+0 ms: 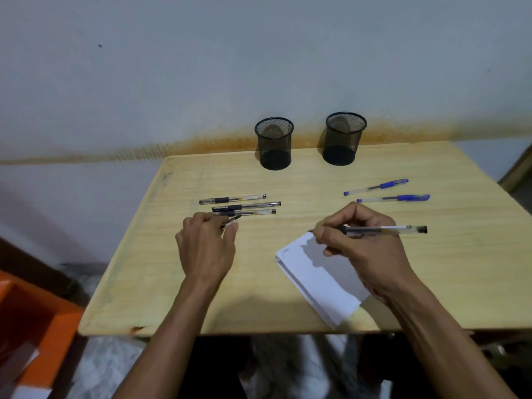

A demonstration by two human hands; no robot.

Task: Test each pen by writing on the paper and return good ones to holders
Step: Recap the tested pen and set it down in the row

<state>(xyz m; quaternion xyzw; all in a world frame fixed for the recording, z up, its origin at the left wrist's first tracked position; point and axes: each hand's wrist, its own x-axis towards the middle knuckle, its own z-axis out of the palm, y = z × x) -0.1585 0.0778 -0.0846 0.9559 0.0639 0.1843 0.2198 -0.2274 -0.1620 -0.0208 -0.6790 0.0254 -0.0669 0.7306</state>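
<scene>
- Two mesh holders are standing at the far edge of the desk, the left holder and the right holder, set apart from each other.
- My right hand is gripping a black pen between thumb and curled fingers, its tip pointing left over the far corner of the paper (whether it is touching, I cannot tell).
- The paper, a small white pad, is lying askew near the desk's near edge, with a faint scribble at its far-left corner.
- My left hand is pinching a pen cap in its curled fingertips, just beside three black pens lying in a row toward the left edge.
- Two blue pens are lying toward the far-right corner, near each other.
</scene>
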